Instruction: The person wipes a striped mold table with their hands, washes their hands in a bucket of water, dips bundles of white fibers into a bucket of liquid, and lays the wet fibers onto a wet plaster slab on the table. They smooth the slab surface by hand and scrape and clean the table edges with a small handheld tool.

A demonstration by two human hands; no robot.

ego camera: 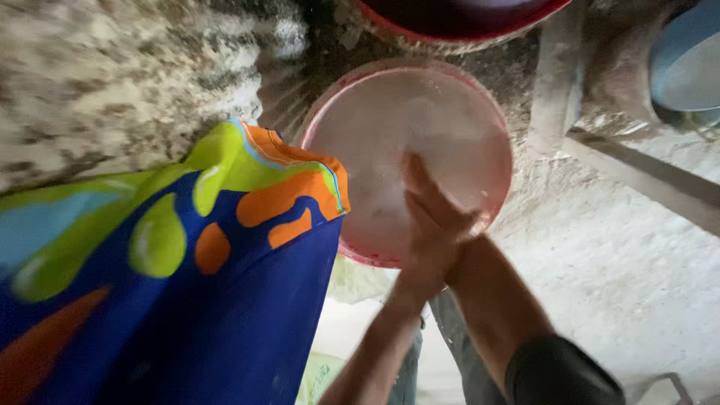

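Smooth pink plastic basin [341, 112] of cloudy, soapy water; bright printed cloth [187, 262] beside it; rough, gritty concrete floor [622, 255]

Your two hands press together over the near rim of a pink basin [409, 120] holding cloudy, soapy water. Your left hand [424, 225] lies against your right hand [454, 225], too blurred to separate clearly. At nine o'clock hangs a blue, orange and green cloth [187, 285]. At twelve sits a red tub [457, 22].
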